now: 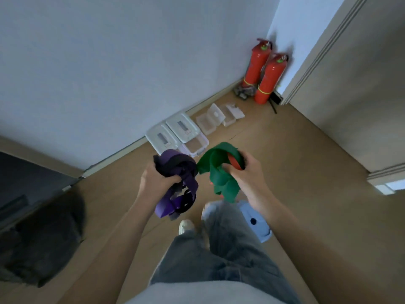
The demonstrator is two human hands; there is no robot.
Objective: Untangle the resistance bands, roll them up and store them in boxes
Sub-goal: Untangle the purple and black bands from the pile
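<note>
Now my left hand (pixel 156 181) grips the tangled purple and black bands (pixel 177 183) while my right hand (pixel 245 174) clutches the green and red bands (pixel 219 172), above the floor, short of the boxes (pixel 175 137).

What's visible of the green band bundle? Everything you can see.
The green band bundle is a wide, flat, matte strip that looks like rubber, crumpled into loose folds, not rolled. An orange-red band is tangled inside it. The right hand grips it from the right, in the air above the wooden floor; its lower end hangs free. Its left edge comes close to the purple bands; contact is unclear.
</note>
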